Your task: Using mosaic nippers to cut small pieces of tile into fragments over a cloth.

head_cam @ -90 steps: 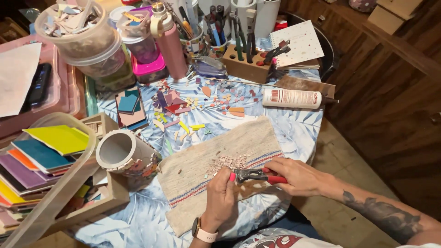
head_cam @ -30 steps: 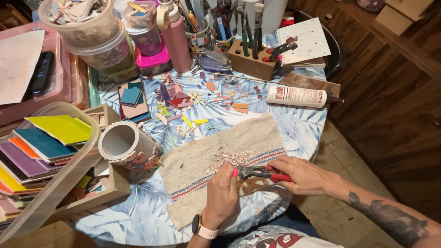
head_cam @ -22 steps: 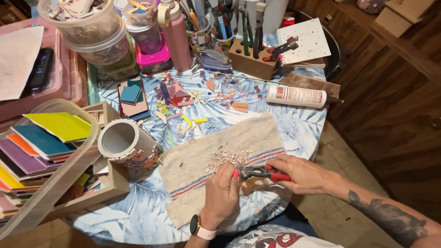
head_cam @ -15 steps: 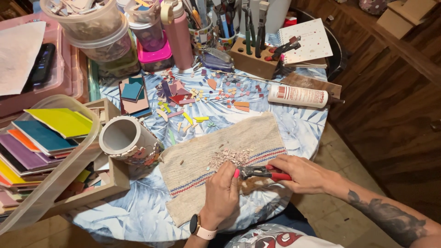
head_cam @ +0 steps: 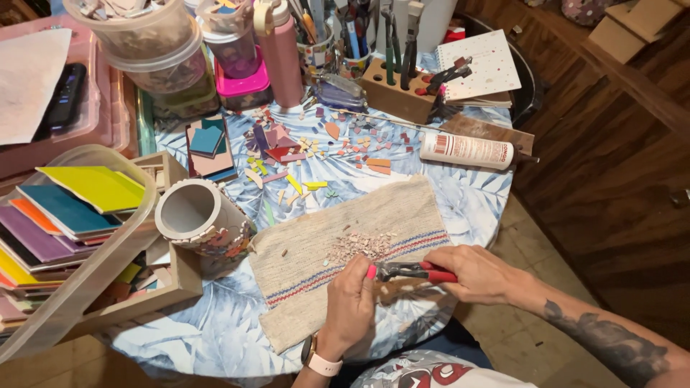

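My right hand (head_cam: 478,273) grips red-handled tile nippers (head_cam: 413,271) over the near edge of a beige woven cloth (head_cam: 345,244). My left hand (head_cam: 350,302) pinches something small at the nippers' jaws; the piece itself is hidden by my fingers. A little heap of pinkish tile chips (head_cam: 359,246) lies on the cloth just beyond both hands. A white cylindrical pot partly covered in mosaic pieces (head_cam: 201,219) lies on its side at the cloth's left end.
Loose coloured tile shards (head_cam: 309,144) are scattered on the leaf-print tablecloth (head_cam: 474,197) behind the cloth. A white glue tube (head_cam: 467,151) lies at right. A clear bin of coloured sheets (head_cam: 72,215), a wooden tool block (head_cam: 395,90), a pink bottle (head_cam: 280,57) and tubs crowd the back and left.
Both hands have stayed at the cloth's near edge with the nippers. The view has shifted slightly; nothing on the table has visibly moved.
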